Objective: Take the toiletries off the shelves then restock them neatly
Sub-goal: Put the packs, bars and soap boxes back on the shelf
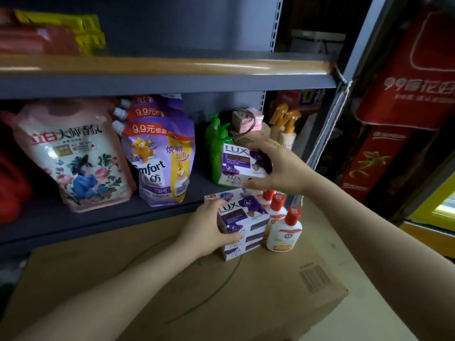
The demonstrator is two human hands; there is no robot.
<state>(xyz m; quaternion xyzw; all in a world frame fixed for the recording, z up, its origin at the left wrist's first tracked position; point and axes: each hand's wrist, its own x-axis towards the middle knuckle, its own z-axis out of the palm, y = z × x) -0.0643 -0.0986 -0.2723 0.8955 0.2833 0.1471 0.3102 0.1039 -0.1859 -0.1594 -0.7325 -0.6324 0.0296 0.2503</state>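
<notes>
My right hand (278,166) grips purple-and-white Lux soap boxes (240,163), two stacked, held just above the front of the grey shelf (160,212). My left hand (209,230) is closed on a stack of more Lux soap boxes (246,225) standing on a cardboard box (197,291) below the shelf. Behind this stack lies a white Safeguard soap box (221,196). Three white lotion bottles with red caps (284,230) stand right of the stack. On the shelf are green pump bottles (218,148), purple Comfort pouches (162,158) and a pink floral detergent pouch (73,156).
Spray bottles with orange triggers (286,126) and a small pink box (247,120) sit at the shelf's back right. Red jugs (12,183) stand at the far left. The upper shelf (172,66) carries red and yellow packs (54,35). Red bags (406,94) hang right of the rack.
</notes>
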